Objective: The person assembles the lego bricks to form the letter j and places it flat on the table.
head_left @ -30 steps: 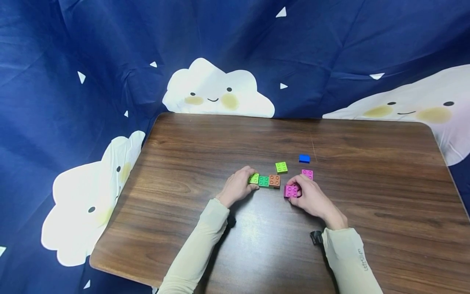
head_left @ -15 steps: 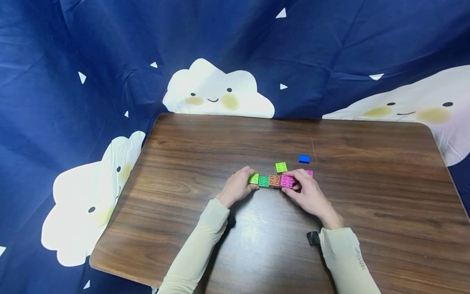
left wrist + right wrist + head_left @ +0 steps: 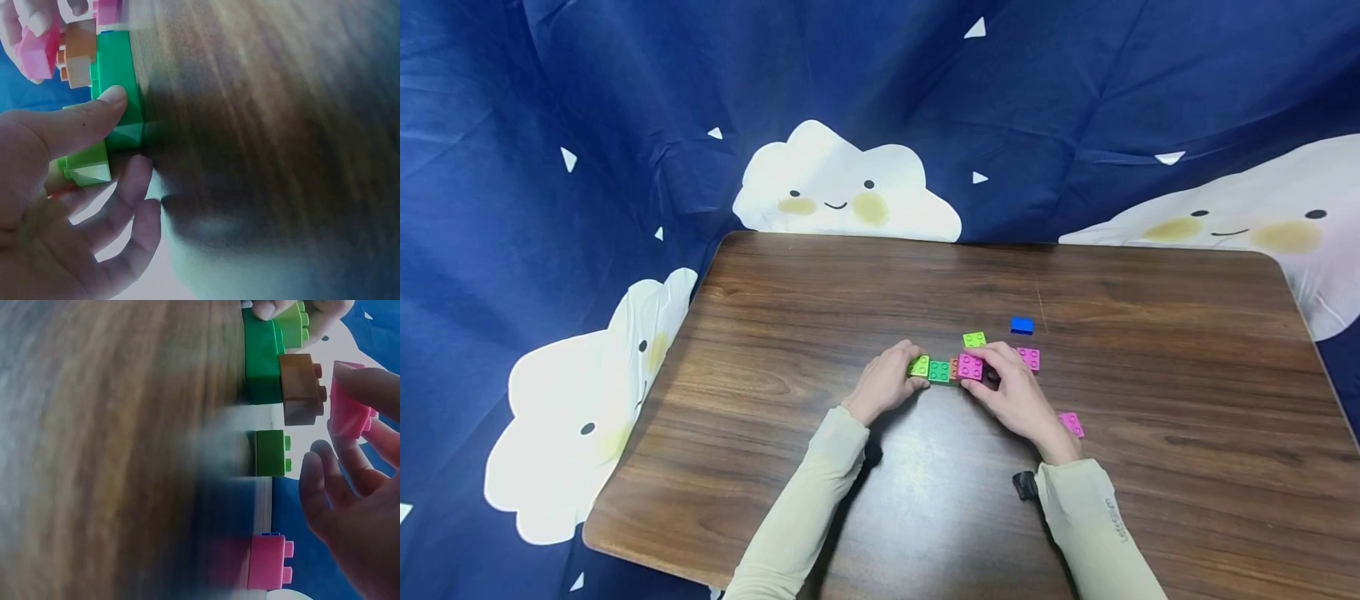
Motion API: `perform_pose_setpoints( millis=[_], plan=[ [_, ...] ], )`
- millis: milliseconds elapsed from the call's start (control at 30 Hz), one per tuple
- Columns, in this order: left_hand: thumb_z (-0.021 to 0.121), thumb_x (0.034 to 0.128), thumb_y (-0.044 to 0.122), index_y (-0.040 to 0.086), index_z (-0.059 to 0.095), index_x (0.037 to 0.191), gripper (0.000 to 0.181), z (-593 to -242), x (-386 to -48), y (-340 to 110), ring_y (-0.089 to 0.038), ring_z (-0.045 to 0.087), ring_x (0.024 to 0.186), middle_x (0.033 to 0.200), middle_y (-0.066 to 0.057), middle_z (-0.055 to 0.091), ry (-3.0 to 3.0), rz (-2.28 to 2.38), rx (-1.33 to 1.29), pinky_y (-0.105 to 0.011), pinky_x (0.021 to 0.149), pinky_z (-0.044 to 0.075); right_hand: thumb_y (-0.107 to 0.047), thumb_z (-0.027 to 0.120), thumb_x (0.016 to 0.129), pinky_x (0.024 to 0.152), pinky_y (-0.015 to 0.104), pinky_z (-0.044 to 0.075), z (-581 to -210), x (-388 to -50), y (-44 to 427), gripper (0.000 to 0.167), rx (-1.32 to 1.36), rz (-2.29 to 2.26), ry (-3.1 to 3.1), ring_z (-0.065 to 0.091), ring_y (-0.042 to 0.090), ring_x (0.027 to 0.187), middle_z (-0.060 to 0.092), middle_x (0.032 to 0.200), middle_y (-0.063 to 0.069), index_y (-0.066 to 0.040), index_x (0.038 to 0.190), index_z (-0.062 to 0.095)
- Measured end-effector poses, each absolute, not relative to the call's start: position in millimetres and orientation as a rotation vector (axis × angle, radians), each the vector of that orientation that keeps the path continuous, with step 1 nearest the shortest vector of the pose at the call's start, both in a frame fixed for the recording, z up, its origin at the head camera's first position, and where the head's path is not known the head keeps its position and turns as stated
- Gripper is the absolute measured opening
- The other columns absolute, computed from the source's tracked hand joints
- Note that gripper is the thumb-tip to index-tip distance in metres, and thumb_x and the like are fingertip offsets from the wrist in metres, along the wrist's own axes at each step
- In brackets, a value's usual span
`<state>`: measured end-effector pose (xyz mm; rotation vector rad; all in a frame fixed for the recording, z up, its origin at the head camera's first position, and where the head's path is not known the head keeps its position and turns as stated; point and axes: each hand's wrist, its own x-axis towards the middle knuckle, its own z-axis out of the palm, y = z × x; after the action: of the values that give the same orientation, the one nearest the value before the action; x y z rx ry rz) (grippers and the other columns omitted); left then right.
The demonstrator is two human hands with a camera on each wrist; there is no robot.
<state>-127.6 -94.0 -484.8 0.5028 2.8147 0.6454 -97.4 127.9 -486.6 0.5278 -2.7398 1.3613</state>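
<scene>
My left hand (image 3: 886,377) grips the left end of a long green brick (image 3: 938,371), with its thumb on the brick's side in the left wrist view. A lime brick (image 3: 87,164) sits on that end, partly behind the thumb. At the other end sits a brown brick (image 3: 300,390), overhanging slightly. My right hand (image 3: 1011,396) pinches a pink brick (image 3: 970,367) over the brown one and partly hides it in the head view. In the right wrist view, a narrow gap shows between the pink brick (image 3: 349,403) and the brown brick's studs.
Behind the right hand lies a loose lime brick (image 3: 973,339). A blue brick (image 3: 1022,325) lies farther back, with a pink brick (image 3: 1028,359) in front of it. Another pink brick (image 3: 1071,424) lies beside the right wrist. The wooden table (image 3: 820,283) meets a blue curtain (image 3: 1030,100).
My right hand has carried the pink brick leftward, from right of the green brick to above the brown one. The pink brick by the wrist has come into sight. The left hand has stayed put.
</scene>
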Motion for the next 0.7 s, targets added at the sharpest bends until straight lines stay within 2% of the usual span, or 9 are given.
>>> perform_pose_setpoints(
  millis=[100,333,700],
  plan=[
    [0.075,0.0829,0.026,0.016,0.065,0.116,0.036,-484.6,-127.4,-93.8,-0.011,0.052,0.079,0.094,0.004,0.055,2.812,0.648,0.5,-0.028,0.067,0.043,-0.015,0.075,0.084,0.096,0.045,0.039,-486.5,-98.3,125.9,0.045,0.536,1.354,-2.736,0.053,0.026,0.111,0.059,0.118,0.009,-0.006,0.125,0.061],
    [0.075,0.0829,0.025,0.016,0.065,0.116,0.035,-484.1,-127.5,-93.2,-0.011,0.052,0.079,0.094,0.004,0.055,2.812,0.661,0.498,-0.028,0.067,0.044,-0.016,0.075,0.084,0.092,0.042,0.04,-486.7,-100.6,122.2,0.045,0.539,1.331,-2.763,0.052,0.024,0.109,0.06,0.117,0.008,-0.009,0.126,0.062],
    [0.075,0.0827,0.025,0.016,0.065,0.115,0.035,-485.3,-128.0,-93.9,-0.012,0.052,0.078,0.094,0.003,0.056,2.819,0.657,0.51,-0.029,0.067,0.044,-0.015,0.076,0.082,0.09,0.044,0.041,-487.9,-102.3,118.1,0.047,0.565,1.265,-2.782,0.052,0.027,0.107,0.06,0.115,0.008,-0.011,0.127,0.063]
  ],
)
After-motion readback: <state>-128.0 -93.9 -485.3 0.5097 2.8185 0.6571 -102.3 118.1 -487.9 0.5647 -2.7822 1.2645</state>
